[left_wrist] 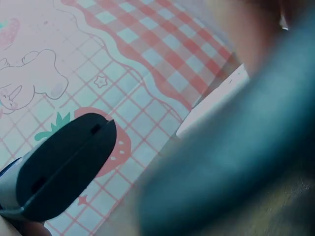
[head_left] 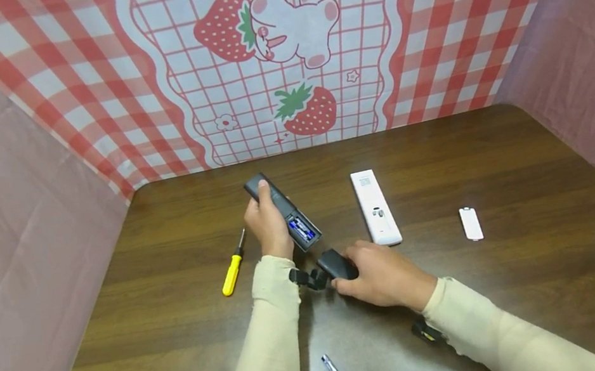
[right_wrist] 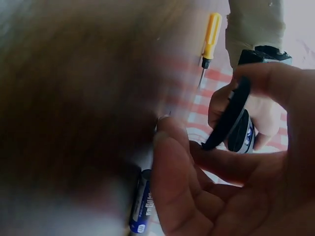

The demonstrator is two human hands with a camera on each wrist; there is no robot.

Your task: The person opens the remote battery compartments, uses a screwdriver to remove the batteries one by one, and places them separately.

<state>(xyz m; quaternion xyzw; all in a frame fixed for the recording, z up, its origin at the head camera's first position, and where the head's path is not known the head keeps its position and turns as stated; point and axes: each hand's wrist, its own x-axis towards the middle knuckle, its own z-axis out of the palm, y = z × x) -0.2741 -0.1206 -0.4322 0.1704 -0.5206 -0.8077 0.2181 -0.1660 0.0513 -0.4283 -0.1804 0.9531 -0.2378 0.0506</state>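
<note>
In the head view my left hand (head_left: pixel 270 225) grips a black remote control (head_left: pixel 270 193), thumb along its back. Its lower end has an uncovered battery compartment with blue batteries (head_left: pixel 301 228) inside. Just below that end, my right hand (head_left: pixel 382 272) pinches a black battery cover (head_left: pixel 337 264) between thumb and fingers, apart from the remote. The left wrist view shows the end of the remote (left_wrist: pixel 64 167), with the cover (left_wrist: pixel 221 132) large and blurred in front. From the right wrist, the cover (right_wrist: pixel 229 115) is seen edge-on. A loose blue battery (head_left: pixel 333 370) lies between the forearms.
A yellow-handled screwdriver (head_left: pixel 232 273) lies left of the left hand. A white remote (head_left: pixel 374 207) sits back down right of centre, its battery compartment exposed. Further right lies a small white cover (head_left: pixel 470 224). A strawberry-print cloth (head_left: pixel 314 106) hangs behind the wooden table (head_left: pixel 152 335).
</note>
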